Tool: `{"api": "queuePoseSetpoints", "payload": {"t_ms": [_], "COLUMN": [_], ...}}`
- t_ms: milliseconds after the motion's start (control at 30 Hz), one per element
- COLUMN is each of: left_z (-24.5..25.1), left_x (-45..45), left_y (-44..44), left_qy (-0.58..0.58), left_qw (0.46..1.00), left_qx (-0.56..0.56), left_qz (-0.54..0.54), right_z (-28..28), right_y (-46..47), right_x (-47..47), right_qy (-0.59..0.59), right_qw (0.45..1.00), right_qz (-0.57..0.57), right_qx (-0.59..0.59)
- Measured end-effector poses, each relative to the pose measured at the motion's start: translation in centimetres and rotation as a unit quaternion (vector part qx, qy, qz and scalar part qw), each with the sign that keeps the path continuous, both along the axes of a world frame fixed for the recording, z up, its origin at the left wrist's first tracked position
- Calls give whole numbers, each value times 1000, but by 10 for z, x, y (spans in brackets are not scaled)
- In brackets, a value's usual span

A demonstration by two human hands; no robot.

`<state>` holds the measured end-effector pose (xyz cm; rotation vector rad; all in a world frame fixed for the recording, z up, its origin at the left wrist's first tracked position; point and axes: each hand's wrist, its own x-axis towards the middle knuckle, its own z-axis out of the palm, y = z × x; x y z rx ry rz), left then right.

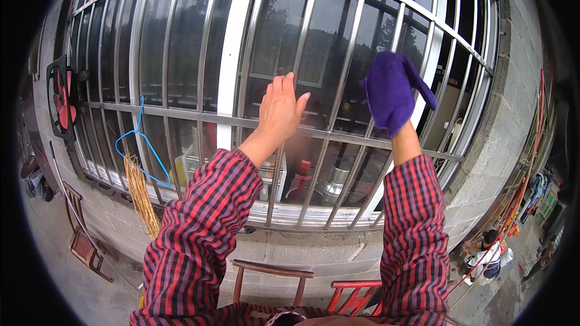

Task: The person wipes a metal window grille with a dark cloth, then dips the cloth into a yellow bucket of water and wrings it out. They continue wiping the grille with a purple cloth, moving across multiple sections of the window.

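Observation:
My left hand [282, 106] rests against a vertical bar of the metal window grille [346, 61], just above its horizontal crossbar, and holds no object. A purple cloth [389, 88] covers my right hand [395, 113] and its fingers, with only the wrist showing below it. The cloth lies against the bars to the right, one flap hanging out to its right side. Behind the grille are sliding window panes [290, 40] in a white frame [231, 50]. Through the lower glass a metal vessel [334, 183] and a red object [302, 174] can be seen.
A blue clothes hanger [156, 160] and a bundle of straw-coloured strands [138, 194] hang on the grille at left. Wooden chairs [272, 272] [86, 244] and a red chair [355, 286] stand below. A person [489, 253] is low at far right, near long red poles [521, 190].

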<state>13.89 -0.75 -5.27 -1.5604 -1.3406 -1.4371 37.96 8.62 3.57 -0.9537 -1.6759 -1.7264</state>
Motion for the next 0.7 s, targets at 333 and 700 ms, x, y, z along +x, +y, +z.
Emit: {"api": "queuePoseSetpoints", "payload": {"t_ms": [333,700], "left_z": [14,14], "left_x": [-15,-13], "left_y": [96,92], "left_qy": [-64,-95], "left_qw": [997,993], "left_qx": [37,44], "left_qz": [14,-62], "right_z": [181,-10], "right_y": [131,90], "right_x": [-117,-78], "right_qy": [349,136], "right_qw": [734,949], "right_qz": [567,265], "right_qx": [-136,-102]}}
